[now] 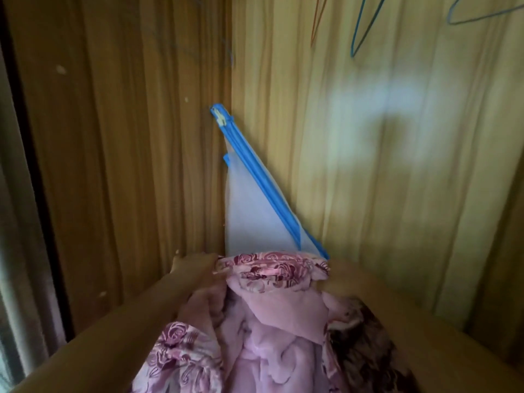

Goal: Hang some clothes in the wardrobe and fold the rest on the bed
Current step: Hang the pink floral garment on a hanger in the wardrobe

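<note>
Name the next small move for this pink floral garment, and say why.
Probably raise the floral garment toward the blue hanger up right. The left hand grips its collar, the right hand meets the other side with its fingers hidden, and no hanger shows in it.

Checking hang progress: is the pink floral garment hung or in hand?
In hand, not hung. The left hand holds the pink floral garment by its collar; the blue hangers above look bare.

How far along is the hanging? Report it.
Done: nothing hung in view; the wire hangers are bare. In hand: the left hand holds the pink floral garment by its collar; the grip of the right hand is hidden. Left: put it on a hanger.
</note>
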